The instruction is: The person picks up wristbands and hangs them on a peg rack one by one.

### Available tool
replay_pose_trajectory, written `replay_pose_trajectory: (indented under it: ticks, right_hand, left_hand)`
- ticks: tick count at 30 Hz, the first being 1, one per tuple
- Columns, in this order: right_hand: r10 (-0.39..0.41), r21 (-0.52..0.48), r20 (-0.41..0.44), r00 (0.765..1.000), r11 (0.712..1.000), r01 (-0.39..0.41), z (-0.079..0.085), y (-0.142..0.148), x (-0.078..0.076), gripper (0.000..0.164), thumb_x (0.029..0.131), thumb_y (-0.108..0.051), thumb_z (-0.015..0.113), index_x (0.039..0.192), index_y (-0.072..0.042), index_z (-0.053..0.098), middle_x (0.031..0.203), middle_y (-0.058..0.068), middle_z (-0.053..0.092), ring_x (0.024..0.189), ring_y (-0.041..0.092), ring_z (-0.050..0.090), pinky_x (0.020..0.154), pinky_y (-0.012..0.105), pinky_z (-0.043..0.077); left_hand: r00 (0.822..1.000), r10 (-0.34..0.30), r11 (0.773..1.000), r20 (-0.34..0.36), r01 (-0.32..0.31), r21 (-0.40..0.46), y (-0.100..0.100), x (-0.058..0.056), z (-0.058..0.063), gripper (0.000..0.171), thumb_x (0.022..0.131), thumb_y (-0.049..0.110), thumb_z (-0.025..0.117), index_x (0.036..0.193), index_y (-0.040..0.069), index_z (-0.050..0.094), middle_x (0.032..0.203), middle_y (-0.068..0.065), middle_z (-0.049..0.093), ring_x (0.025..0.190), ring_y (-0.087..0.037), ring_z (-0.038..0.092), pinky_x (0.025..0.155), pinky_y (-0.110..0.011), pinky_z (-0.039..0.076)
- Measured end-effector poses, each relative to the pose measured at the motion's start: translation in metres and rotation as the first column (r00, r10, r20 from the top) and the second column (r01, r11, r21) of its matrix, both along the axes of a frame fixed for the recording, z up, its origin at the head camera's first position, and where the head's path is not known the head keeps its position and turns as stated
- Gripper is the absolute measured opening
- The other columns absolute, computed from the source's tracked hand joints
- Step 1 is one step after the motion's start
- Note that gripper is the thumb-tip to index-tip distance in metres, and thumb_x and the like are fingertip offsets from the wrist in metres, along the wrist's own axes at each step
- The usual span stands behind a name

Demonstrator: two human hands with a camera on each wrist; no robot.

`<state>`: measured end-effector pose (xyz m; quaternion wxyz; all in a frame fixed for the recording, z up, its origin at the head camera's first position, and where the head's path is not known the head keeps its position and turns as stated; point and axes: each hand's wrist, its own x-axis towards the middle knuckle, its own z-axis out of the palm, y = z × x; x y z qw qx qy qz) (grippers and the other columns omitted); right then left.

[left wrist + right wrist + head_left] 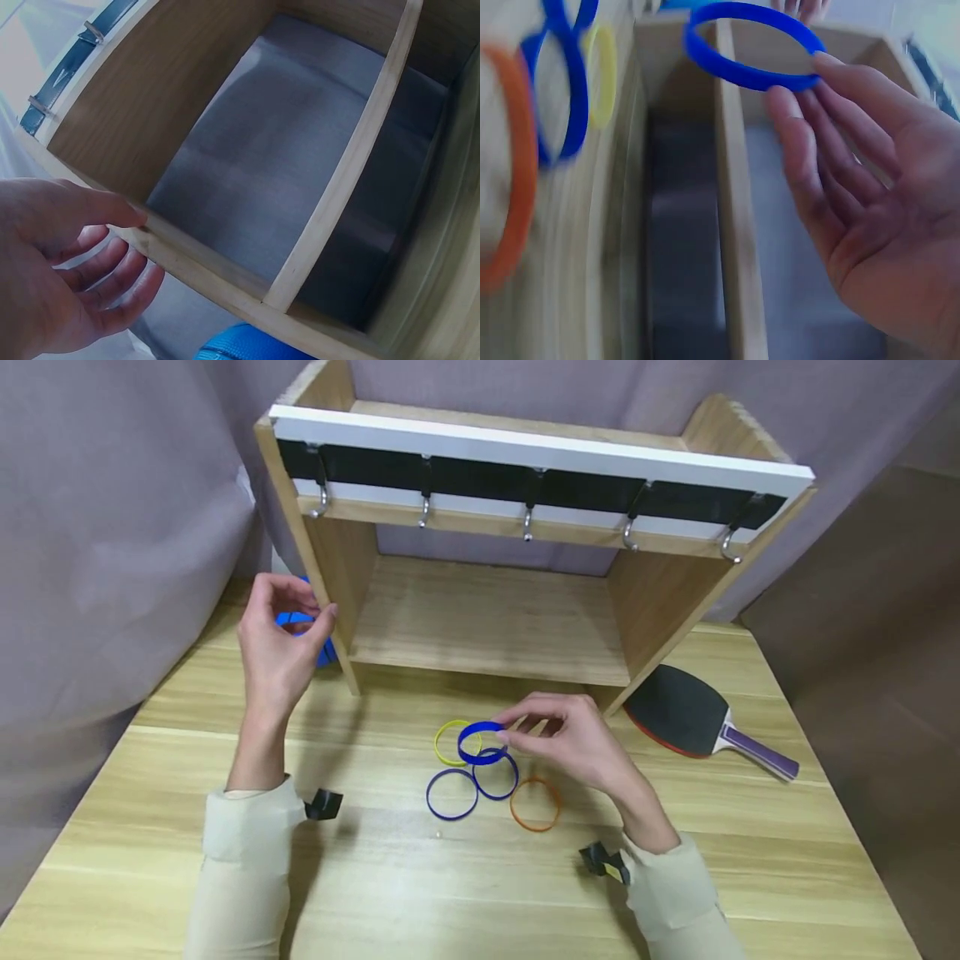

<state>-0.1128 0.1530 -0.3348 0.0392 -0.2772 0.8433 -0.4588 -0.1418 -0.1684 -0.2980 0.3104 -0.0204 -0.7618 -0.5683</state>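
Observation:
My right hand (577, 739) pinches a blue wristband (480, 761) between thumb and fingertips, held over several other bands on the table. In the right wrist view the wristband (754, 77) is tilted, and the shelf's middle board passes behind it. Below lie a yellow band (437, 747), two dark blue bands, one on the left (452, 819) and one beside it (495, 798), and an orange band (534, 830). My left hand (277, 639) grips the left side panel of a wooden shelf (487, 610), thumb on its front edge (187, 262), fingers curled at the outer side.
Along the shelf's upper front runs a white and black rail with several metal hooks (528, 522). A table tennis paddle (678, 710) lies at the shelf's right foot. Behind my left hand a blue object (326, 653) stands beside the shelf. Grey curtain (135, 510) hangs around the table.

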Motion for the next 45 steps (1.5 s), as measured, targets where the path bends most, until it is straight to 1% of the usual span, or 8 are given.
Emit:
replay_pose_trajectory:
  ticks: [4,7,12,17,22,28,36,45]
  right_hand:
    - [0.057,-0.176,0.097,0.994,0.984,-0.039,0.033,-0.036,0.006,0.016,0.085,-0.008,0.077,0.101,-0.009,0.076,0.092,0.0,0.072,0.077,0.022,0.066,0.056,0.031,0.055]
    - [0.126,-0.364,0.16,0.979,0.929,-0.06,0.057,-0.067,0.002,0.019,0.085,-0.002,0.075,0.104,-0.001,0.073,0.094,0.01,0.072,0.076,0.032,0.067,0.061,0.038,0.059]
    - [0.224,-0.679,0.136,0.965,0.731,-0.074,0.078,-0.12,-0.017,0.022,0.088,0.003,0.07,0.109,0.005,0.069,0.1,0.021,0.069,0.081,0.04,0.068,0.074,0.05,0.058]
    - [0.195,-0.864,0.111,0.974,0.503,-0.003,0.086,-0.157,-0.035,0.022,0.088,0.007,0.067,0.11,0.008,0.067,0.102,0.023,0.068,0.083,0.035,0.07,0.079,0.051,0.057]
    - [0.108,-0.904,0.142,0.984,0.419,0.085,0.086,-0.168,-0.046,0.02,0.088,0.007,0.067,0.108,0.008,0.067,0.1,0.025,0.068,0.084,0.035,0.07,0.079,0.048,0.057]
    - [0.076,-0.901,0.149,0.986,0.421,0.104,0.076,-0.171,-0.054,0.02,0.087,0.006,0.069,0.107,0.007,0.068,0.099,0.024,0.069,0.082,0.035,0.071,0.077,0.048,0.058]
    - [-0.015,-0.824,0.158,0.987,0.549,0.14,0.065,-0.165,-0.057,0.021,0.086,-0.006,0.075,0.107,-0.005,0.073,0.098,0.016,0.072,0.076,0.029,0.07,0.052,0.032,0.056]
    - [-0.059,-0.761,0.117,0.991,0.636,0.128,0.067,-0.156,-0.055,0.022,0.087,-0.011,0.076,0.108,-0.007,0.073,0.098,0.011,0.073,0.075,0.032,0.068,0.048,0.031,0.053]
  left_hand:
    - [1.0,-0.003,1.0,-0.001,0.003,-0.001,0.0,-0.002,0.003,0.033,0.082,-0.005,0.072,0.107,-0.013,0.051,0.096,-0.021,0.06,0.082,-0.023,0.06,0.067,-0.018,0.052]
    - [1.0,-0.005,1.0,-0.004,0.005,0.002,0.0,-0.002,0.004,0.033,0.082,-0.005,0.072,0.107,-0.013,0.051,0.095,-0.022,0.06,0.082,-0.023,0.06,0.067,-0.017,0.052]
    - [0.999,-0.008,1.0,-0.039,0.008,0.006,-0.001,-0.001,0.001,0.033,0.081,-0.005,0.072,0.105,-0.014,0.052,0.094,-0.021,0.061,0.081,-0.023,0.061,0.069,-0.019,0.052]
    - [1.0,0.001,1.0,-0.03,-0.001,0.002,0.0,-0.001,-0.001,0.032,0.081,-0.006,0.071,0.106,-0.014,0.052,0.095,-0.021,0.062,0.08,-0.021,0.062,0.068,-0.019,0.054]
    - [1.0,0.0,1.0,-0.017,0.0,0.007,0.001,-0.001,0.0,0.033,0.082,-0.007,0.071,0.107,-0.014,0.051,0.096,-0.021,0.062,0.08,-0.023,0.062,0.067,-0.018,0.053]
    - [1.0,0.003,1.0,-0.022,-0.002,0.001,0.0,0.0,0.001,0.032,0.082,-0.007,0.071,0.107,-0.014,0.052,0.096,-0.021,0.061,0.08,-0.023,0.062,0.067,-0.018,0.053]
    - [1.0,0.009,1.0,-0.02,-0.009,-0.011,0.001,0.0,0.002,0.032,0.082,-0.007,0.071,0.107,-0.014,0.051,0.097,-0.022,0.061,0.08,-0.022,0.061,0.068,-0.018,0.053]
    - [1.0,0.001,1.0,-0.015,-0.001,-0.003,0.0,0.001,0.001,0.033,0.083,-0.006,0.071,0.108,-0.014,0.051,0.095,-0.024,0.06,0.08,-0.022,0.06,0.068,-0.018,0.052]
